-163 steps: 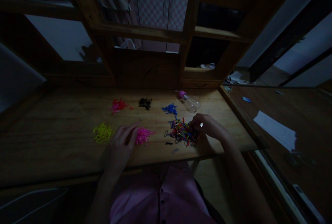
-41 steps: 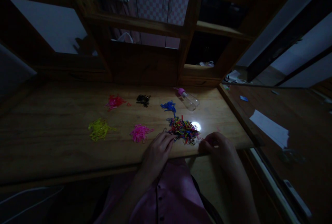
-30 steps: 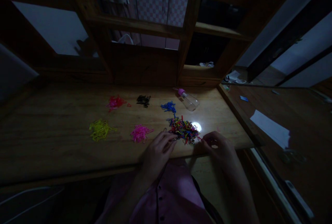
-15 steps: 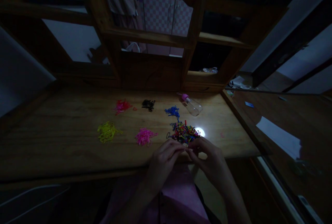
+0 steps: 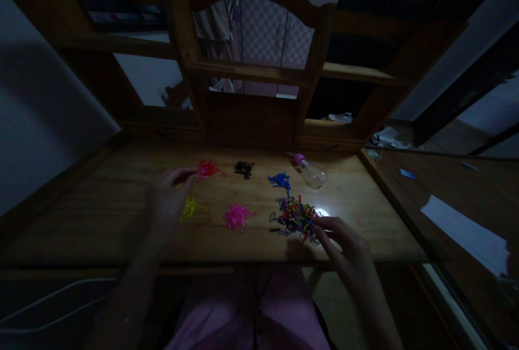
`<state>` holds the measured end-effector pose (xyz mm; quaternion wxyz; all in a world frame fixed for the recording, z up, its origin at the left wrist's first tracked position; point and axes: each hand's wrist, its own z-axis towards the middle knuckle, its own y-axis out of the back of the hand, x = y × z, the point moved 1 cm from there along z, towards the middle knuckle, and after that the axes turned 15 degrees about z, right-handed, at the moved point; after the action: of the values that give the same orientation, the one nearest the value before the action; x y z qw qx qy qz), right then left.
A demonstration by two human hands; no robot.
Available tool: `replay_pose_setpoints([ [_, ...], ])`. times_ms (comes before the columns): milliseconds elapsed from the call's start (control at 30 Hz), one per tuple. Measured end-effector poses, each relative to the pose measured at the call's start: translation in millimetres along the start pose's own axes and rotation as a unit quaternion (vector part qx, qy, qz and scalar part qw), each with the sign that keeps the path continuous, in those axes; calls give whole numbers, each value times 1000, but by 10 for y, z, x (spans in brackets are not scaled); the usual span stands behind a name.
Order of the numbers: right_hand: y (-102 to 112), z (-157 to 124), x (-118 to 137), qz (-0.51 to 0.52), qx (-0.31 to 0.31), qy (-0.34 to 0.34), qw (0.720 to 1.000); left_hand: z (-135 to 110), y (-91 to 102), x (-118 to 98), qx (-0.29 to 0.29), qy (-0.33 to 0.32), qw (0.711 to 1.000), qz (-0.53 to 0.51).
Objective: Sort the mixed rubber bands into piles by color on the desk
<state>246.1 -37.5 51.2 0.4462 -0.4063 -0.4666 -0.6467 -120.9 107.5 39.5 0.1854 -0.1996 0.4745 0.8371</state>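
Note:
My left hand (image 5: pixel 168 198), smeared by motion, reaches to the left edge of a red pile of small rubber-band-like loops (image 5: pixel 207 168). Its fingers look pinched together, and what they hold, if anything, is too small to see. It partly covers a yellow pile (image 5: pixel 191 208). My right hand (image 5: pixel 343 242) rests at the right side of a large mixed-colour pile (image 5: pixel 298 215). Thumb and forefinger come together on the loops there; which piece they grip cannot be made out. Separate pink (image 5: pixel 236 216), black (image 5: pixel 244 169) and blue (image 5: pixel 279 180) piles lie around.
A clear bottle with a pink cap (image 5: pixel 312 172) lies behind the mixed pile. Wooden shelving (image 5: pixel 251 117) rises along the desk's back edge. On a surface at the right are a white sheet (image 5: pixel 466 233) and a small blue card (image 5: pixel 407 174).
My hands were together in front of the mixed pile. The left has swung away leftward to the red pile, while the right has moved onto the mixed pile. The view has shifted somewhat.

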Motion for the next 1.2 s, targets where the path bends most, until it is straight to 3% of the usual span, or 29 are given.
replay_pose_setpoints([
  [133, -205, 44, 55, 38, 4, -11, 999, 471, -121, 225, 62, -14, 998, 20],
  [267, -403, 49, 104, 68, 33, -3, 997, 658, -275, 366, 128, -4, 992, 13],
  [367, -504, 43, 107, 77, 55, -2, 996, 687, -352, 428, 163, 12, 986, -39],
  [533, -610, 38, 60, 100, 67, -16, 993, 685, -399, 488, 164, 14, 982, -97],
  [733, -674, 12, 14, 103, 71, -31, 992, 659, -379, 627, 141, -3, 989, -39],
  [900, -686, -3, -11, 102, 80, -32, 991, 616, -466, 672, 195, -30, 980, -18],
  [1200, -635, -12, -10, 75, 71, -25, 994, 697, -547, 629, 212, -57, 975, -11],
])
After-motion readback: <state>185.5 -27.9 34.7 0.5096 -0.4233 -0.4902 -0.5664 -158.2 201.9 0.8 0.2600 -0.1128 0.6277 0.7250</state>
